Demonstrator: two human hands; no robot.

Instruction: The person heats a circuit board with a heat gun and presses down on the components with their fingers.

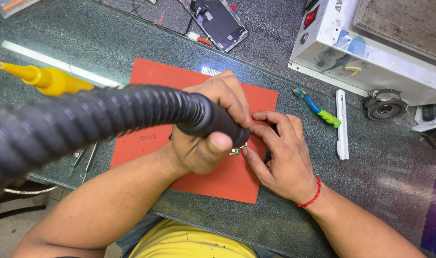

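Item: small green circuit board (235,151) on red mat (156,79), pinned by fingertips of right hand (281,153); left hand (209,125) wrapped tight around black ribbed hot-air nozzle (206,118) aimed at it; work apparently under way, board not yet released.

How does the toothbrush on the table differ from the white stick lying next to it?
The toothbrush is blue with green-and-yellow grip bands and bristles at its far end; the white stick is plain white and flat. The toothbrush lies slanted, while the white stick lies nearly straight up the picture and looks longer. Both rest untouched on the dark table, to the right of the right hand.
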